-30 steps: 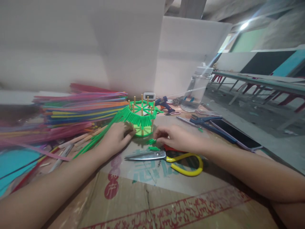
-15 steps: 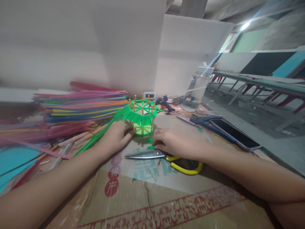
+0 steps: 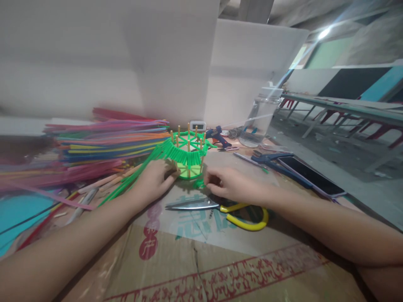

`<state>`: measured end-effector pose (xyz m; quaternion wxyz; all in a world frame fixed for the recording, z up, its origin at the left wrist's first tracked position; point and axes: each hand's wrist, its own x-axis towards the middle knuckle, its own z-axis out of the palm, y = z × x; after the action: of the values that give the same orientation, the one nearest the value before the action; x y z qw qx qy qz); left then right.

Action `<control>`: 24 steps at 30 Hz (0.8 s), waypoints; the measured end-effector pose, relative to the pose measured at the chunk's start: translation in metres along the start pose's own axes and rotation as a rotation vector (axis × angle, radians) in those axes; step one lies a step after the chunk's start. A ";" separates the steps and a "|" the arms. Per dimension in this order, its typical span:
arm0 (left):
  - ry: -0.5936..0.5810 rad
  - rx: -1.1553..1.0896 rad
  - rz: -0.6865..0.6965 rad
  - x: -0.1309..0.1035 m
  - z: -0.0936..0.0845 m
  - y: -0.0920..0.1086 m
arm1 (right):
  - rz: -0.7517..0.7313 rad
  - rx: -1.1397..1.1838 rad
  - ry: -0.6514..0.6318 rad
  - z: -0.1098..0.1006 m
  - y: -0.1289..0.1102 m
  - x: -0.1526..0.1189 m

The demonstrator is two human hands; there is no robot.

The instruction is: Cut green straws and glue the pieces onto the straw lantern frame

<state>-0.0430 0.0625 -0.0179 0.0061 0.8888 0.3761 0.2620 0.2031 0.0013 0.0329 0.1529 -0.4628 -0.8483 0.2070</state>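
A round craft frame [image 3: 189,157] of upright wooden sticks, with green fuzzy pipe cleaner woven around and a yellow-green base, stands in the middle of the table. My left hand [image 3: 160,175] is closed at its lower left side, thumb and fingers at a stick. My right hand [image 3: 228,182] is curled just right of the base, its fingertips beside short green pipe cleaner pieces [image 3: 198,183]; anything in its fingers is hidden. Scissors [image 3: 192,205] with yellow handles lie below it, blades pointing left. Long green pipe cleaners [image 3: 146,163] run from the frame past my left hand.
A heap of coloured pipe cleaners [image 3: 110,140] fills the left. Behind the frame are a small digital clock [image 3: 197,125] and a glue gun [image 3: 219,137]. At right are a clear water bottle [image 3: 258,119], blue-handled pliers [image 3: 280,165] and a phone [image 3: 311,177].
My right hand has shifted slightly right, its fingers curling with a gap showing inside the curl. The short green pieces beside it have moved a little. My left hand and the frame stay put.
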 end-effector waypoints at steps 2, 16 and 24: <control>-0.001 0.004 0.001 0.000 0.000 0.000 | 0.022 0.006 -0.028 -0.003 -0.002 0.001; -0.011 0.004 0.003 0.000 0.000 0.001 | -0.107 -0.087 0.092 -0.020 0.000 -0.005; -0.010 0.011 0.003 0.001 0.001 0.000 | -0.070 -0.011 0.125 -0.015 -0.005 -0.004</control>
<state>-0.0421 0.0637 -0.0179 0.0029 0.8905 0.3763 0.2557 0.2084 -0.0015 0.0481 0.2101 -0.4456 -0.8539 0.1676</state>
